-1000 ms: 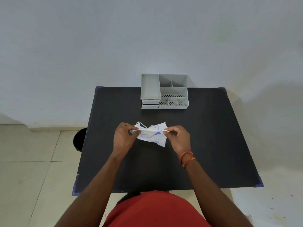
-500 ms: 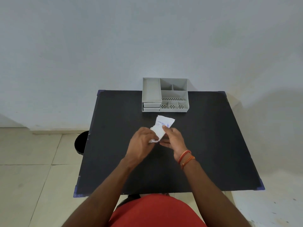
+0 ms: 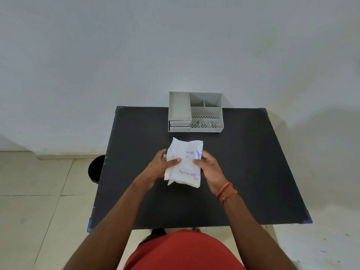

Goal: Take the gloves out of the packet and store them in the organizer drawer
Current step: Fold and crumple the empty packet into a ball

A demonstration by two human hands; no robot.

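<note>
Both hands, my left hand point(image 3: 161, 168) and right hand point(image 3: 209, 168), pinch the glove packet point(image 3: 185, 162) just in front of the organizer point(image 3: 195, 114). Thin slick plastic could tear unevenly, I judge, spilling gloves onto the table point(image 3: 253, 162).
</note>
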